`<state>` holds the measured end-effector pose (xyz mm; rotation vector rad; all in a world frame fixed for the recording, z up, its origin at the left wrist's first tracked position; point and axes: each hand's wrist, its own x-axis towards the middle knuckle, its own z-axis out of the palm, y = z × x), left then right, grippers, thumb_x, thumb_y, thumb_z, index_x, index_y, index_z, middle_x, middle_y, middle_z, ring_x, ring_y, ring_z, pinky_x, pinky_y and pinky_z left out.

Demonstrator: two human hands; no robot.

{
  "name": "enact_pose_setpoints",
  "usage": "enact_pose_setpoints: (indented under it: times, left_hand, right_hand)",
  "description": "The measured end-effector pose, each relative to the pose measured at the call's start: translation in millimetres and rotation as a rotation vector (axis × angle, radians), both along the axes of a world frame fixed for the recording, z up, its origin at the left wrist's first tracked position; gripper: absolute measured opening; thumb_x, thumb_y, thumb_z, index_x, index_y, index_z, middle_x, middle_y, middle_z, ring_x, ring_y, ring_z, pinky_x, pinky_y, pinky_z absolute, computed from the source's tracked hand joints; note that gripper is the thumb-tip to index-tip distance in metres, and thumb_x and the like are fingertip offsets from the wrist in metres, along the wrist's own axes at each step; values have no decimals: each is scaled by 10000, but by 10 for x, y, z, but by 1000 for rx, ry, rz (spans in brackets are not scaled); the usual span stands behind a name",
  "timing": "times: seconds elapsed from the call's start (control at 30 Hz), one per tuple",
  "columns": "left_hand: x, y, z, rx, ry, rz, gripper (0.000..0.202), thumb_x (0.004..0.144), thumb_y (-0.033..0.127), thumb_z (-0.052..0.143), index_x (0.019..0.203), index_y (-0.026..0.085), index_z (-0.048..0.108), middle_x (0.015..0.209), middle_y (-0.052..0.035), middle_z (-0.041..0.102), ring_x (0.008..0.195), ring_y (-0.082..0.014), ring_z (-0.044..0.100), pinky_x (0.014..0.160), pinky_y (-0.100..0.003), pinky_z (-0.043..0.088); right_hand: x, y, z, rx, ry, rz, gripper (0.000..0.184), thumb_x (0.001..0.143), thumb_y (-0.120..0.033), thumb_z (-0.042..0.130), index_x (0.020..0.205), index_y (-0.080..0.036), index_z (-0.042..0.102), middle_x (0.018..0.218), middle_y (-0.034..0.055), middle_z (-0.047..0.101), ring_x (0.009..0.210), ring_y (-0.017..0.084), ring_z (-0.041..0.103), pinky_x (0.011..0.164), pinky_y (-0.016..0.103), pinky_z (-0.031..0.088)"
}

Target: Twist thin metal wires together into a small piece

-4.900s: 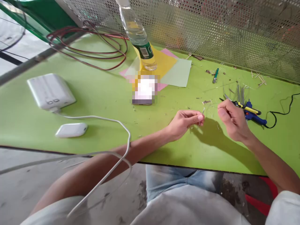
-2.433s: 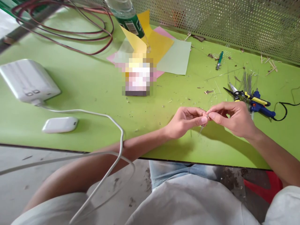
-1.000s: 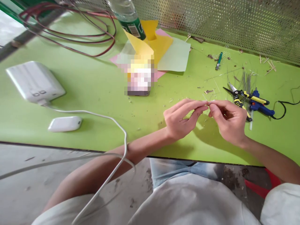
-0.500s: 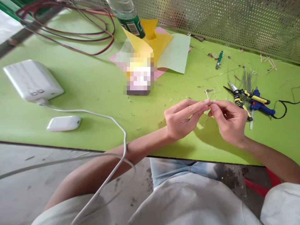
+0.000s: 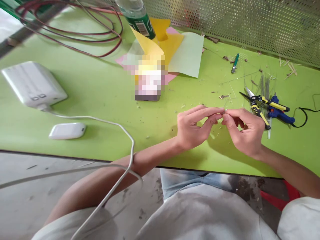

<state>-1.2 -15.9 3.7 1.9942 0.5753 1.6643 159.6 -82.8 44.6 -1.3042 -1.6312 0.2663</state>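
Observation:
My left hand (image 5: 196, 126) and my right hand (image 5: 243, 131) meet above the green tabletop (image 5: 100, 133), fingertips together. Between them they pinch a tiny thin strand (image 5: 224, 112), mostly hidden by the fingers; its material is too small to tell. Just beyond my right hand lie yellow-handled snips (image 5: 257, 106) and a blue hot glue gun (image 5: 278, 114). A loose bunch of thin strands (image 5: 264, 85) stands out behind them, and small scraps lie scattered around.
A perforated metal screen (image 5: 237, 23) runs along the far edge. Sheets of coloured paper (image 5: 185, 50) lie under a plastic bottle (image 5: 137, 16) with a blurred object (image 5: 147, 80) in front. A white power bank (image 5: 32, 85), white cable, white device (image 5: 67, 130), dark red wire (image 5: 75, 35) and green knife (image 5: 235, 63) lie around.
My hands have come closer, and the fingertips of both now meet on the strand. My right fingers curl in more. The whole table sits slightly shifted in view.

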Motion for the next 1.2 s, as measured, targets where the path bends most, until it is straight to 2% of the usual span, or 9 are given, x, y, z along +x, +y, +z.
enact_pose_setpoints:
  times: [0.13,0.23,0.47,0.6,0.73,0.83,0.97,1.1,1.2]
  left_hand:
    - [-14,7,22,-43,-3,-30,205,905,38,829,1044,187,852,832,-7,844,679,-83,771,667,-135,622]
    - [-10,14,17,-28,-14,-27,198,911,51,828,1039,200,853,854,-12,855,686,-95,778,668,-154,631]
    - [-18,34,-34,-4,49,4,401,956,84,791,1308,273,819,860,10,855,701,-96,777,719,-173,648]
    - [-24,55,-67,7,76,3,380,966,101,780,1302,271,824,880,10,851,705,-77,758,699,-151,616]
    - [-24,67,-88,1,76,-29,388,965,86,776,1315,249,818,870,2,830,709,-70,737,709,-149,604]
    - [-23,72,-91,14,57,-47,369,965,80,774,1291,245,830,844,1,804,686,-67,712,667,-147,587]
    - [-25,78,-72,-1,44,-30,333,959,68,772,1213,266,859,825,9,787,682,-72,709,641,-153,580]
    - [-33,81,-52,4,35,-16,307,954,55,767,1166,253,869,824,6,783,692,-74,710,644,-157,577]
    - [-43,73,-39,-11,26,-12,298,939,29,765,1141,226,862,820,9,779,690,-71,715,655,-155,586]
  right_hand:
    - [37,17,14,37,-115,0,153,1021,-254,689,954,-254,827,716,6,774,581,148,595,613,313,505]
    - [65,35,44,67,-189,28,176,1027,-237,677,947,-271,830,762,16,803,621,165,649,647,332,534]
    - [82,67,85,83,-222,55,198,1027,-209,649,951,-276,820,825,13,832,665,175,682,697,349,564]
    - [116,70,93,49,-234,69,183,1004,-213,658,954,-276,822,807,7,828,670,177,681,693,347,565]
    - [172,77,133,20,-272,90,167,990,-205,668,958,-268,820,783,-4,813,652,164,655,646,328,518]
    - [189,76,157,-34,-239,83,130,981,-224,692,956,-255,815,740,-9,788,625,152,632,612,317,479]
    - [162,54,163,-217,-105,87,87,972,-264,709,1043,-237,752,717,-27,782,550,121,593,555,294,425]
    - [140,37,157,-349,11,81,316,952,-292,745,1249,-226,655,692,-59,768,515,110,563,514,276,385]
    - [152,40,161,-360,12,121,393,963,-277,724,1348,-217,675,702,-49,777,555,120,595,525,276,401]
